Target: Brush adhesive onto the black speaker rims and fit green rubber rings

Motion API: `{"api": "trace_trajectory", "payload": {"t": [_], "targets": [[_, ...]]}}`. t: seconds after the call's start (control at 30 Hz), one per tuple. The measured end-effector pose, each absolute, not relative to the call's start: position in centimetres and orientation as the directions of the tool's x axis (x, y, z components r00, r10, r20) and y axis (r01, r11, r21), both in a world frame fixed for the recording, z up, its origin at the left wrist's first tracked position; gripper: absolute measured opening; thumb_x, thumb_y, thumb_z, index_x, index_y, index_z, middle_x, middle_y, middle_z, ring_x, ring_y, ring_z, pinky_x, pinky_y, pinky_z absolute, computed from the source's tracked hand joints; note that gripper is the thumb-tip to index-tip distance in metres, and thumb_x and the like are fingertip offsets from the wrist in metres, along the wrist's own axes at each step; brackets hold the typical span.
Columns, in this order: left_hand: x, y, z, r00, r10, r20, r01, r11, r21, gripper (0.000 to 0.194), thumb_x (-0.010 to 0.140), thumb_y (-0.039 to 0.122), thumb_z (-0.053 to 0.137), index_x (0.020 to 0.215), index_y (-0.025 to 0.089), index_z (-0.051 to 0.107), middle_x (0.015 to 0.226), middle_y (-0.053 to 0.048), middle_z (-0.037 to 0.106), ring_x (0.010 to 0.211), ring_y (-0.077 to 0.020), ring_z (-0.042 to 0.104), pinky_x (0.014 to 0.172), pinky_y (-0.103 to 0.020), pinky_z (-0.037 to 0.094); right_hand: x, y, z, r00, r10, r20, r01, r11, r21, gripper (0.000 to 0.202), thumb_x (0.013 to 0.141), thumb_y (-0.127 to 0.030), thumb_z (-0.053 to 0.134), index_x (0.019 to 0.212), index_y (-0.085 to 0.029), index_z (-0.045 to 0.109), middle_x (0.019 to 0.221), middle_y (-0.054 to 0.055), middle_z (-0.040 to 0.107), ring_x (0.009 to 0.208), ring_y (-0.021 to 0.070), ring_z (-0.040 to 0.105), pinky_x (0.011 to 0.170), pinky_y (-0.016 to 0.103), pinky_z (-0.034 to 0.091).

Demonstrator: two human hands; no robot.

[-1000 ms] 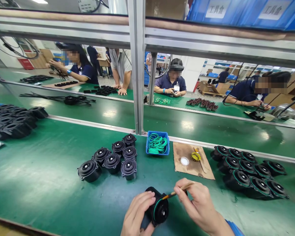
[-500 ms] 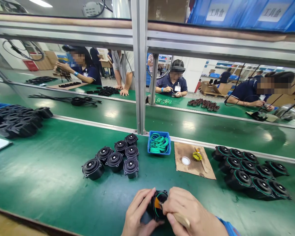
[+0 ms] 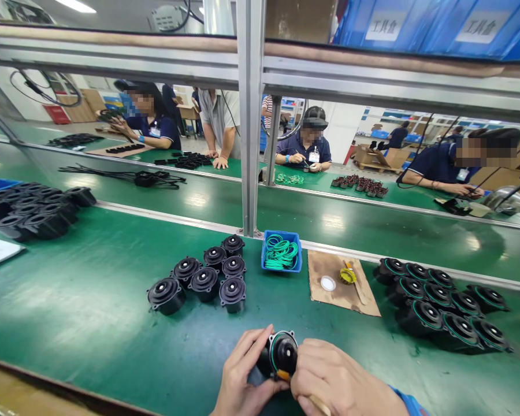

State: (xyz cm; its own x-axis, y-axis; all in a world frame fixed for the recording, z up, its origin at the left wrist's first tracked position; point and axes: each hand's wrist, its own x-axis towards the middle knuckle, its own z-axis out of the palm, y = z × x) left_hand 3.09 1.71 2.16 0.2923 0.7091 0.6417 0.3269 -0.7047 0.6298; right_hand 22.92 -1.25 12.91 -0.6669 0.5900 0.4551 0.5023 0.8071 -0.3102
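Low in the middle, my left hand is closed around the side of a black round motor housing, tilted with its face up. A green sealing ring lies around the housing's raised centre. My right hand grips a brush with a wooden handle. The brush's orange end touches the lower rim of the housing, near the ring. My right fingers cover the middle of the brush and part of the housing's right side.
Several housings without rings stand left of a blue bin of green rings. On cardboard are a yellow cap, a white lid and another brush. Ringed housings stand right. Co-workers sit beyond the metal frame.
The brush's orange end has moved from the upper left of the housing's face down to its lower rim. My right hand has shifted slightly down and right, uncovering the housing's centre.
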Motion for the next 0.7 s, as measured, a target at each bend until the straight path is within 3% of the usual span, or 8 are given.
{"api": "trace_trajectory", "payload": {"t": [0.13, 0.27, 0.37, 0.47, 0.53, 0.6, 0.63, 0.7], "targets": [[3.0, 1.8, 2.6, 0.289, 0.725, 0.625, 0.355, -0.687, 0.634, 0.071, 0.071, 0.048, 0.083, 0.132, 0.023, 0.06, 0.106, -0.008, 0.075, 0.093, -0.0226, 0.075, 0.082, -0.028, 0.063, 24.3, -1.2, 14.1, -0.567, 0.641, 0.518, 0.459, 0.768, -0.447, 0.033, 0.104, -0.026, 0.028, 0.081, -0.022, 0.052, 0.067, 0.002, 0.063, 0.059, 0.0152, 0.053, 0.059, 0.028, 0.046], [3.0, 1.7, 2.8, 0.283, 0.754, 0.593, 0.393, -0.655, 0.645, 0.066, 0.068, 0.046, 0.086, 0.126, 0.023, 0.062, 0.107, -0.008, 0.075, 0.095, -0.0242, 0.075, 0.083, -0.031, 0.064, 25.6, -0.9, 13.7, -0.249, 0.784, 0.569, 0.452, 0.613, -0.648, 0.027, 0.106, -0.03, 0.032, 0.095, -0.023, 0.056, 0.07, 0.0, 0.063, 0.061, 0.0146, 0.06, 0.06, 0.026, 0.048], [3.3, 1.2, 2.5, 0.257, 0.779, 0.572, 0.416, -0.624, 0.662, 0.066, 0.072, 0.05, 0.082, 0.126, 0.022, 0.059, 0.105, -0.008, 0.075, 0.094, -0.0246, 0.075, 0.082, -0.033, 0.064, 25.4, -0.5, 12.7, -0.128, 0.886, 0.445, 0.485, 0.447, -0.752, 0.025, 0.106, -0.028, 0.031, 0.101, -0.022, 0.054, 0.078, 0.001, 0.067, 0.068, 0.0149, 0.064, 0.064, 0.025, 0.05], [3.6, 0.8, 1.4, 0.175, 0.789, 0.589, 0.466, -0.593, 0.656, 0.064, 0.077, 0.056, 0.073, 0.127, 0.019, 0.055, 0.099, -0.008, 0.074, 0.086, -0.0238, 0.075, 0.076, -0.034, 0.064, 24.2, -0.3, 11.8, -0.153, 0.954, 0.259, 0.61, 0.297, -0.735, 0.017, 0.101, -0.035, 0.046, 0.091, -0.022, 0.049, 0.083, 0.002, 0.065, 0.072, 0.0162, 0.063, 0.066, 0.026, 0.048], [3.5, 0.9, 0.4, 0.182, 0.717, 0.672, 0.511, -0.653, 0.559, 0.056, 0.082, 0.051, 0.07, 0.124, 0.018, 0.055, 0.096, -0.009, 0.073, 0.083, -0.0228, 0.074, 0.072, -0.033, 0.063, 23.2, -0.4, 11.3, -0.169, 0.973, 0.16, 0.704, 0.233, -0.671, 0.036, 0.084, -0.048, 0.071, 0.091, -0.022, 0.046, 0.084, 0.001, 0.063, 0.073, 0.0184, 0.06, 0.064, 0.027, 0.045], [3.4, 1.2, -0.5, 0.246, 0.573, 0.781, 0.531, -0.754, 0.386, 0.048, 0.084, 0.043, 0.069, 0.123, 0.017, 0.057, 0.093, -0.01, 0.072, 0.081, -0.0225, 0.072, 0.072, -0.033, 0.062, 22.1, -0.5, 10.8, -0.172, 0.98, 0.095, 0.77, 0.194, -0.608, 0.062, 0.061, -0.052, 0.089, 0.089, -0.023, 0.042, 0.082, 0.0, 0.059, 0.072, 0.0195, 0.057, 0.062, 0.027, 0.042], [3.4, 1.4, -0.8, 0.279, 0.494, 0.824, 0.529, -0.795, 0.297, 0.047, 0.085, 0.041, 0.069, 0.123, 0.016, 0.057, 0.091, -0.01, 0.071, 0.081, -0.0226, 0.071, 0.073, -0.034, 0.061, 21.7, -0.6, 10.6, -0.172, 0.982, 0.073, 0.786, 0.182, -0.591, 0.068, 0.054, -0.05, 0.092, 0.088, -0.024, 0.04, 0.081, -0.002, 0.057, 0.071, 0.0189, 0.055, 0.061, 0.026, 0.04], [3.7, 1.7, -1.0, 0.314, 0.381, 0.87, 0.522, -0.835, 0.177, 0.049, 0.088, 0.039, 0.065, 0.128, 0.014, 0.054, 0.089, -0.01, 0.07, 0.081, -0.0234, 0.069, 0.076, -0.036, 0.06, 21.4, -0.7, 10.5, -0.182, 0.983, 0.037, 0.784, 0.167, -0.598, 0.067, 0.054, -0.041, 0.092, 0.086, -0.025, 0.035, 0.078, -0.004, 0.052, 0.068, 0.0168, 0.052, 0.059, 0.025, 0.038]]}}
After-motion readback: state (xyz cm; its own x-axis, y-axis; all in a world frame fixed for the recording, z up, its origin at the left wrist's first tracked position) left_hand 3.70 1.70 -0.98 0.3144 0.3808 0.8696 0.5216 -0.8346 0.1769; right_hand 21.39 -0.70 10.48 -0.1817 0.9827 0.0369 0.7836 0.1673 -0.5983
